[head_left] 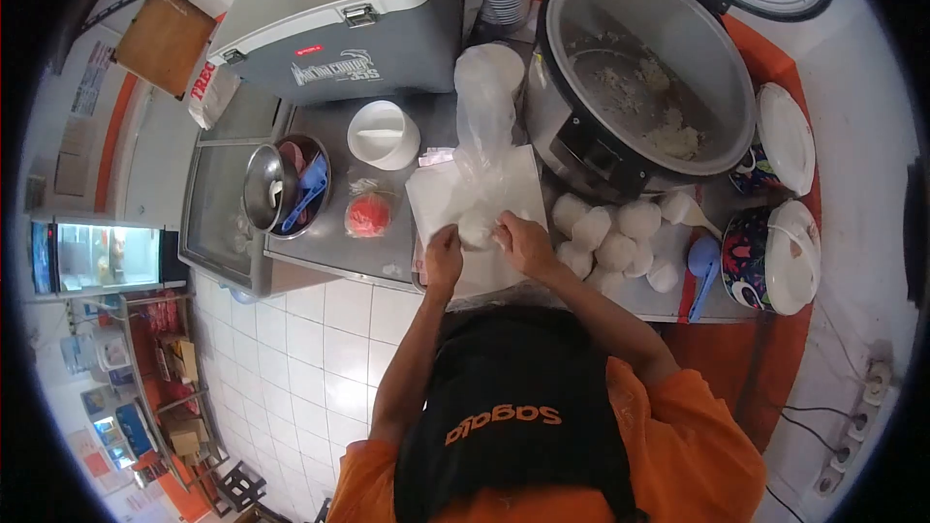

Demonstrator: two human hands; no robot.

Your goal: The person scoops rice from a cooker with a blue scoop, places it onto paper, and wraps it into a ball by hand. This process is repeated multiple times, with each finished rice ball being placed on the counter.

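Note:
Between my hands is a small clear plastic bag with a rounded white portion in it, which looks like rice [477,230]. My left hand [444,257] is closed, pinching the bag's left side. My right hand [526,244] pinches its right side. Under them lie white paper sheets [441,196] on the metal counter. Just beyond, a long stack of clear plastic bags [482,121] reaches over the paper. Right of my right hand, several white bagged portions [616,252] are piled together. A large rice cooker [635,77] stands open behind them, with some rice at its bottom.
A grey cooler box [339,53] stands at the back left. Nearer are a white tub [384,136], a bagged red item [368,216] and metal bowls [263,184]. At right are a blue ladle [704,260], a white rice paddle [690,210] and patterned lidded pots [756,257].

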